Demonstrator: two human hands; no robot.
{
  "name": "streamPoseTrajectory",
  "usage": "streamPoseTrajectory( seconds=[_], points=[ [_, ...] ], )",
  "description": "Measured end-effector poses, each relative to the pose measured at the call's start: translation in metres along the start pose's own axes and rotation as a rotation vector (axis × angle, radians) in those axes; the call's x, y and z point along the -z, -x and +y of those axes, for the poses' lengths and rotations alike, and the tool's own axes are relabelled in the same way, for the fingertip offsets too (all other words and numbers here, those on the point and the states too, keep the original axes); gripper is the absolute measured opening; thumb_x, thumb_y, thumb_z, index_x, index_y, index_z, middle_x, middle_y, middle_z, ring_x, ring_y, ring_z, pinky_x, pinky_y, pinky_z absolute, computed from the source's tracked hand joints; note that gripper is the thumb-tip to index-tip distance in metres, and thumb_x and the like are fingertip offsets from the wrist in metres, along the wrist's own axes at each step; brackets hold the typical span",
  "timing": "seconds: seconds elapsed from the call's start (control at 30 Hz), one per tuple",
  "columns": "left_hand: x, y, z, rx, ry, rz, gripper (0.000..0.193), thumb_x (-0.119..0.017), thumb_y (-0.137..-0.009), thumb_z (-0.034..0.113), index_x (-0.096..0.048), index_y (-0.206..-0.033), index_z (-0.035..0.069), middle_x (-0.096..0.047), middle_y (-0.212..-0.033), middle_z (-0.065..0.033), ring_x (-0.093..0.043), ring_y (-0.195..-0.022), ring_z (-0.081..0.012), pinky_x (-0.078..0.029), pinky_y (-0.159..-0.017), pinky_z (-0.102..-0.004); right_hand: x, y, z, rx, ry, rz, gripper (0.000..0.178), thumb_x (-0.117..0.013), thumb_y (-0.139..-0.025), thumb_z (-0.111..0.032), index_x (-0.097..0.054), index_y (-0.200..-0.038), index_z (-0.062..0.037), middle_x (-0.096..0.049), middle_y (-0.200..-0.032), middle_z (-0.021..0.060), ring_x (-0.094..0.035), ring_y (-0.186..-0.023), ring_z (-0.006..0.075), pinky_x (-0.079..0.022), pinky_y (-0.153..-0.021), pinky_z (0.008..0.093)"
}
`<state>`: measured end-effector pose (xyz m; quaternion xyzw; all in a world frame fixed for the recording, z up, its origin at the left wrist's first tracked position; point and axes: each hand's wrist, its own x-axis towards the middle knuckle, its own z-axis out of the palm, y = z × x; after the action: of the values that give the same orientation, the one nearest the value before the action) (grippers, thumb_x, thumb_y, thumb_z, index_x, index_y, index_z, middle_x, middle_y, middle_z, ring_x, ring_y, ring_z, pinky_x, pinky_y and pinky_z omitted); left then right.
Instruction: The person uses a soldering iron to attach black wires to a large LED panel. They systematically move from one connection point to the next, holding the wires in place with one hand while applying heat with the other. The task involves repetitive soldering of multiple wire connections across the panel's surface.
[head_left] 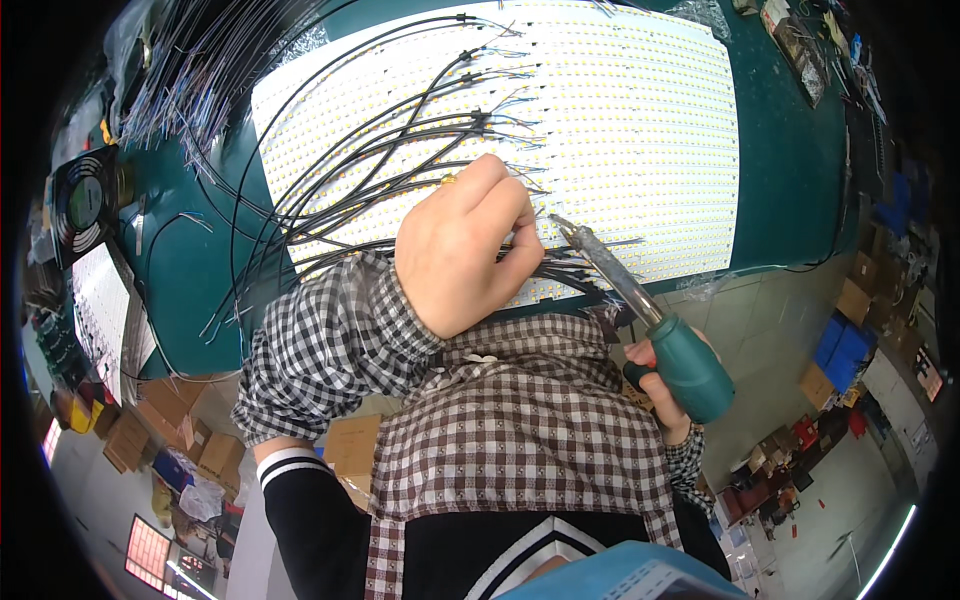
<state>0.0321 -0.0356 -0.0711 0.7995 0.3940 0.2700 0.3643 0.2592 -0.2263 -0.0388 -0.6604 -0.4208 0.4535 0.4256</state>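
Observation:
A large white board point(640, 130) dotted with rows of small yellow LEDs lies on the green table. My left hand point(465, 245) rests over its near middle part, thumb and fingers pinched together; what lies between them is hidden. Black cables point(370, 150) run in from the left, their thin coloured wire ends point(520, 72) lying along the board's middle. My right hand point(660, 385) is wrapped round the green handle of a soldering iron point(690, 370). The iron's tip points up and left, just right of my left fingertips, close to the board.
Bundles of thin wires point(180, 80) lie at the far left. A round black fan point(84, 200) and a stack of white boards point(105, 300) sit at the table's left side. Small parts and a box point(795, 45) lie at the far right. Cardboard boxes point(200, 440) stand on the floor.

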Motion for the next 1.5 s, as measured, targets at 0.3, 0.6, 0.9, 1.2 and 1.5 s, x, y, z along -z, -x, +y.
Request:
streamPoseTrajectory(
  seconds=[0.3, 0.6, 0.9, 1.2, 1.5],
  points=[
    [0.001, 0.0, 0.001, 0.007, -0.007, -0.008, 0.017, -0.072, -0.074, -0.004, -0.058, -0.08, 0.003, -0.053, -0.079, -0.0083, -0.058, -0.064, -0.0232, -0.046, -0.056, -0.033, -0.001, 0.0, -0.001, -0.025, 0.001, 0.002, 0.045, -0.087, -0.078, -0.027, -0.071, -0.107, 0.0033, -0.074, -0.089, 0.0075, -0.072, -0.083, 0.0197, -0.057, -0.077, 0.0322],
    [0.0, 0.0, 0.001, 0.0, -0.011, -0.004, 0.017, -0.073, -0.074, -0.004, -0.058, -0.08, 0.003, -0.054, -0.08, -0.0085, -0.058, -0.065, -0.0234, -0.047, -0.057, -0.0332, -0.001, 0.002, 0.002, -0.019, -0.114, 0.044, 0.044, -0.087, -0.081, -0.026, -0.069, -0.105, 0.0047, -0.072, -0.095, 0.0132, -0.073, -0.086, 0.023, -0.059, -0.079, 0.0342],
    [0.004, 0.0, 0.0, 0.081, 0.172, -0.024, 0.013, -0.073, -0.078, -0.002, -0.063, -0.085, 0.003, -0.057, -0.083, -0.0055, -0.059, -0.066, -0.0158, -0.049, -0.057, -0.0275, 0.002, 0.006, -0.003, -0.176, -0.344, 0.112, 0.062, -0.086, -0.083, -0.028, -0.057, -0.123, 0.0098, -0.072, -0.106, 0.019, -0.072, -0.097, 0.0297, -0.062, -0.087, 0.0436],
    [0.012, -0.011, 0.004, 0.147, 0.099, -0.136, 0.008, -0.07, -0.08, -0.001, -0.064, -0.084, 0.003, -0.058, -0.084, -0.0052, -0.058, -0.067, -0.0145, -0.048, -0.055, -0.0256, 0.008, 0.009, 0.002, -0.132, -0.26, 0.073, 0.057, -0.087, -0.082, -0.03, -0.063, -0.115, 0.0086, -0.072, -0.102, 0.0167, -0.073, -0.092, 0.0272, -0.062, -0.085, 0.0411],
    [0.01, -0.009, 0.002, 0.1, 0.101, -0.116, 0.009, -0.07, -0.078, -0.002, -0.065, -0.084, 0.003, -0.058, -0.084, -0.0058, -0.059, -0.067, -0.0162, -0.049, -0.057, -0.0274, 0.006, 0.011, 0.006, -0.098, -0.237, 0.055, 0.048, -0.087, -0.081, -0.027, -0.067, -0.109, 0.0071, -0.071, -0.093, 0.0129, -0.072, -0.086, 0.023, -0.061, -0.08, 0.037]
  ],
)
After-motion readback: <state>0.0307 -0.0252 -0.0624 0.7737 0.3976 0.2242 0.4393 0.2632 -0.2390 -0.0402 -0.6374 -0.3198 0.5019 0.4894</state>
